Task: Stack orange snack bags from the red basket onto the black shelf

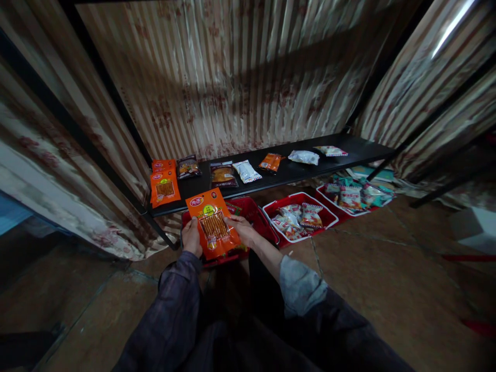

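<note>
An orange snack packet [214, 227] with a window showing brown sticks is held upright between both hands, over a red basket [265, 217]. My left hand [191, 238] grips its left edge, and my right hand [241, 230] pinches its right edge. Beyond it, matching orange packets [164, 187] lie at the left end of a low black shelf [248, 152]. Along that shelf sit a dark snack packet [188, 167], a purple-brown packet [223, 175], a white packet [247, 171] and a smaller orange packet [270, 162]. Part of the basket's contents is hidden behind the packet and hands.
Another red basket [267, 209] with white-and-red packets [310, 215] stands to the right, then one with teal packets [374, 194]. Two pale packets [304, 157] lie farther along the shelf. Black metal legs [163, 231] and a striped curtain [232, 77] bound the space.
</note>
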Demonstrator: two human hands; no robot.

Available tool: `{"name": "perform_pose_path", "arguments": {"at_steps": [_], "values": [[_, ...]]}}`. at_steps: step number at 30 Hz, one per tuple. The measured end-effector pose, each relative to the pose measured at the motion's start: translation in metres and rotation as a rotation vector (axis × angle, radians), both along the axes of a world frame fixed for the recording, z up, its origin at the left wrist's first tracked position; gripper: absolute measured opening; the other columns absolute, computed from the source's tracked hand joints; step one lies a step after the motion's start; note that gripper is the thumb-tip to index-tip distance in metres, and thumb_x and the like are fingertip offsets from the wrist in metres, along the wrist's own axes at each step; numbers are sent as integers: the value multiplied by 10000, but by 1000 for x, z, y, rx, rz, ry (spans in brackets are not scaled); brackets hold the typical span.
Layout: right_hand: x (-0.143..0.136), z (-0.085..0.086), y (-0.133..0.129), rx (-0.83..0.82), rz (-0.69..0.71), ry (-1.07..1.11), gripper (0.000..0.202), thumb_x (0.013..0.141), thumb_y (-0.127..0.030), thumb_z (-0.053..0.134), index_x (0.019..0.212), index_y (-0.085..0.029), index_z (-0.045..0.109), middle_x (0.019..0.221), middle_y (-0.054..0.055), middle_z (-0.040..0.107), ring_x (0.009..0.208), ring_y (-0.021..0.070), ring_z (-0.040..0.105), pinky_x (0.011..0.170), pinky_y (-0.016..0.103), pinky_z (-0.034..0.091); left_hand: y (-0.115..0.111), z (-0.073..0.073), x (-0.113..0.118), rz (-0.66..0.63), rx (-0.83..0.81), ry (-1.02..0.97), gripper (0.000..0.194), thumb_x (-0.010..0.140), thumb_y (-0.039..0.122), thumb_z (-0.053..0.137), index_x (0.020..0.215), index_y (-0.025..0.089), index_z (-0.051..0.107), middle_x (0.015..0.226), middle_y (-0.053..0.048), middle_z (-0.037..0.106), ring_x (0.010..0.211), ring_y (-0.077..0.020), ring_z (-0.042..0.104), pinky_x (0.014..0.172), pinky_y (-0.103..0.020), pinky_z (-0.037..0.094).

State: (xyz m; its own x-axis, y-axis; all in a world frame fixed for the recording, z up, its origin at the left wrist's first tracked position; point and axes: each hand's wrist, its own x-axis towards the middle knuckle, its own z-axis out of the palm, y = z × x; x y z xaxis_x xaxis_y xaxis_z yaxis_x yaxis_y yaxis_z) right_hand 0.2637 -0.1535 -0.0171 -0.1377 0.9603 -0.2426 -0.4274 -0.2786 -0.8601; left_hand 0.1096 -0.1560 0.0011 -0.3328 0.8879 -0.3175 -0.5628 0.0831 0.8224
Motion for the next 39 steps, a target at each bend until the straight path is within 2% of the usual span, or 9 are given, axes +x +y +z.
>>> {"name": "perform_pose_path", "arguments": {"at_steps": [5, 15, 21, 26, 30, 35, 39], "values": [[6, -2, -6, 6, 7, -13, 414, 509, -439, 825, 788, -159, 702, 659, 20, 697, 536, 136, 611, 555, 263, 479, 5, -1, 1, 11, 0, -1, 265, 698, 388, 676, 761, 140, 608, 633, -7, 654, 556, -125, 607, 691, -321, 509], [11, 12, -15, 51, -110, -58, 378, 488, -433, 818, 738, -169, 714, 681, 9, 702, 571, 125, 597, 583, 245, 442, -5, 4, 3, -40, -42, 56, 200, 670, 294, 677, 790, 142, 627, 647, -6, 667, 607, -138, 637, 661, -289, 515], [5, 18, -16, 57, -98, -72, 392, 482, -432, 822, 741, -159, 713, 628, 15, 687, 527, 134, 588, 561, 256, 443, -8, 3, -4, -50, -51, 44, 175, 692, 259, 660, 816, 137, 644, 704, -25, 690, 637, -134, 646, 642, -255, 509], [3, 10, -2, 33, -141, -79, 382, 504, -439, 817, 751, -166, 716, 662, 27, 698, 558, 147, 607, 559, 255, 447, 2, -15, -4, -122, -92, 67, 249, 656, 316, 699, 836, 147, 662, 833, -65, 715, 769, -171, 668, 694, -273, 512], [15, -2, 12, -28, -163, -58, 375, 497, -438, 824, 753, -184, 720, 694, 29, 708, 608, 173, 626, 577, 270, 461, 19, -25, 10, -138, -107, 81, 318, 606, 373, 725, 825, 151, 658, 865, -74, 713, 840, -193, 667, 750, -300, 510], [41, -8, 35, 16, -89, -65, 362, 560, -454, 798, 805, -195, 735, 729, 33, 711, 659, 185, 634, 646, 297, 480, 35, -30, 34, -144, -116, 66, 363, 588, 407, 732, 833, 151, 652, 888, -84, 710, 853, -210, 667, 742, -305, 505], [52, -7, 51, 22, -29, -84, 342, 592, -464, 778, 802, -197, 736, 731, 35, 706, 657, 179, 636, 643, 290, 471, 46, -34, 43, -112, -149, 37, 349, 587, 373, 745, 841, 153, 652, 944, -98, 707, 886, -220, 664, 716, -289, 501]]}}
